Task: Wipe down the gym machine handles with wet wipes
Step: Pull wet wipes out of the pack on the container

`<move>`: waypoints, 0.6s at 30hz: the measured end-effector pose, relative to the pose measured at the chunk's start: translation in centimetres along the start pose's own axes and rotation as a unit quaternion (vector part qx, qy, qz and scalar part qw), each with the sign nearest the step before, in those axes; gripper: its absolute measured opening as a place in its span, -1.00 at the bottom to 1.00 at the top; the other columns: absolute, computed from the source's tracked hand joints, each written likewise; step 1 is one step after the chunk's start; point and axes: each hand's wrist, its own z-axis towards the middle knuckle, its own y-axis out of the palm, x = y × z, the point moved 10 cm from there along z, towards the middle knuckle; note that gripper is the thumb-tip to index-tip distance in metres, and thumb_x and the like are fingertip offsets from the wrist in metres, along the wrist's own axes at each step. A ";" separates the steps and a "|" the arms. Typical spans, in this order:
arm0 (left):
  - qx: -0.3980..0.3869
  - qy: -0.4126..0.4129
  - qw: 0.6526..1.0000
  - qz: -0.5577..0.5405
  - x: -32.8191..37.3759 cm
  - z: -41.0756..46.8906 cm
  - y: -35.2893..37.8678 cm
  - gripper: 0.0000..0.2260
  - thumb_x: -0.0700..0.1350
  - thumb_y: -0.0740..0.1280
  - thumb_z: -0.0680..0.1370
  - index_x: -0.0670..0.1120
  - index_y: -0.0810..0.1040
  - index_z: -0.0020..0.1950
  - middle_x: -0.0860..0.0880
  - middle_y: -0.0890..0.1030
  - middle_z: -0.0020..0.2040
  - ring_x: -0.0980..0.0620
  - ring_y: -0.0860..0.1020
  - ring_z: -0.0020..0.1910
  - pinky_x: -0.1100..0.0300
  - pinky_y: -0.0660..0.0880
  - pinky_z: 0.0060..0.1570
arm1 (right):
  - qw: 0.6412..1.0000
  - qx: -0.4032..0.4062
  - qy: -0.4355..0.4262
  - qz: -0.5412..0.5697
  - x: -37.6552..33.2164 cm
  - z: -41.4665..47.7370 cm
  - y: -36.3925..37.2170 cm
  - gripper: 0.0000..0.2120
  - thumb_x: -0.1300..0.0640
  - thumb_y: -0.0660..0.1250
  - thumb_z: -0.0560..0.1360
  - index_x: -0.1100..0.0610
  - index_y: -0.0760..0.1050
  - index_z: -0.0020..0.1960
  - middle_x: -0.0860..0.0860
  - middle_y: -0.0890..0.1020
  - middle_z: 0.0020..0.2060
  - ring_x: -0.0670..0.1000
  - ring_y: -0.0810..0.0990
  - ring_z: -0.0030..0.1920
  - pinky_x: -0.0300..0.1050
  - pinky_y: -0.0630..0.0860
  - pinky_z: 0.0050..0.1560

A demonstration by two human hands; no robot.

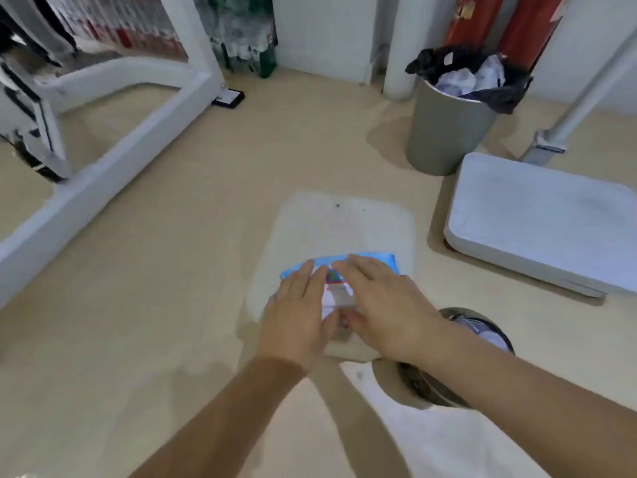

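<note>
We have both hands resting flat, fingers spread, on the wet wipes pack [344,270], left hand [296,312] and right hand [382,305] side by side, its long axis running crosswise beneath our palms on the pale pad [344,222].

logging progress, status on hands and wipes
Both hands, left and right, flat on wipes pack. No wipe out yet. Nothing blocking.
</note>
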 end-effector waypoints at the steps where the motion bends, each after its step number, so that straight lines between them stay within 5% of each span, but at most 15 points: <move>1: 0.007 0.030 0.999 0.034 0.0 0.3 0.3 -0.46 0.07 0.22 0.56 0.02 0.17 0.51 0.04 0.15 0.54 -0.03 0.19 0.46 0.07 0.25 0.35 | 0.999 -0.002 -0.017 -0.038 -0.1 0.8 0.4 -0.43 -0.12 0.21 0.51 -0.02 0.15 0.45 0.01 0.34 0.39 0.08 0.29 0.37 0.01 0.41 0.19; 4: 0.077 0.107 0.990 0.050 -0.3 1.0 0.0 -0.42 0.19 0.16 0.48 -0.06 0.36 0.42 -0.01 0.40 0.41 -0.09 0.38 0.32 0.10 0.37 0.24 | 0.981 0.021 -0.090 -0.170 -1.0 2.4 -0.1 -0.55 -0.21 0.16 0.53 0.04 0.31 0.29 0.03 0.56 0.08 0.11 0.46 0.05 -0.06 0.37 -0.11; 7: 0.079 0.101 0.991 -0.031 -1.2 1.7 -0.1 -0.38 0.16 0.41 0.42 -0.01 0.37 0.42 0.12 0.44 0.29 0.07 0.35 0.27 0.36 0.25 0.15 | 0.962 0.013 -0.156 -0.225 -2.2 2.1 -0.5 -0.65 -0.13 0.09 0.58 0.09 0.39 0.18 0.09 0.59 -0.05 0.13 0.50 -0.04 -0.09 0.13 -0.21; 11: 0.051 0.100 0.988 -0.104 -1.8 2.1 -0.3 -0.15 0.05 0.54 0.31 0.17 0.16 0.48 0.25 0.45 0.16 0.15 0.39 0.17 0.33 0.36 0.08 | 0.994 0.031 -0.096 -0.035 0.9 4.3 -2.2 -0.77 0.01 0.14 0.58 0.11 0.41 -0.18 0.00 0.48 -0.32 0.09 0.44 -0.21 -0.08 0.26 -0.24; 14: 0.017 0.111 0.987 -0.118 -1.4 1.4 -0.2 -0.06 -0.01 0.53 0.33 0.41 -0.09 0.41 0.37 0.44 0.12 0.29 0.39 0.10 0.42 0.36 0.06 | 0.965 0.143 0.077 0.206 7.3 4.7 -1.5 -0.80 0.00 0.34 0.50 0.08 0.44 0.03 -0.01 0.53 -0.22 0.07 0.53 -0.19 -0.16 0.32 -0.29; 16: 0.017 0.137 0.987 -0.087 -0.7 1.2 -0.5 -0.09 0.00 0.51 0.35 0.51 -0.09 0.35 0.32 0.42 0.17 0.26 0.39 0.14 0.38 0.36 0.12 | 0.963 0.204 0.118 0.127 8.4 3.4 -1.1 -0.65 0.03 0.39 0.46 0.05 0.35 0.17 0.02 0.45 -0.04 0.06 0.52 -0.17 -0.14 0.35 -0.29; 18: 0.018 0.173 0.985 -0.021 -0.2 1.0 -0.4 -0.23 0.05 0.48 0.38 0.44 0.09 0.40 0.22 0.37 0.24 0.19 0.36 0.20 0.30 0.35 0.17 | 0.965 0.261 0.034 -0.023 5.7 2.6 -3.0 -0.70 0.15 0.35 0.44 0.06 0.38 0.14 0.04 0.40 0.00 0.07 0.46 -0.13 -0.13 0.32 -0.27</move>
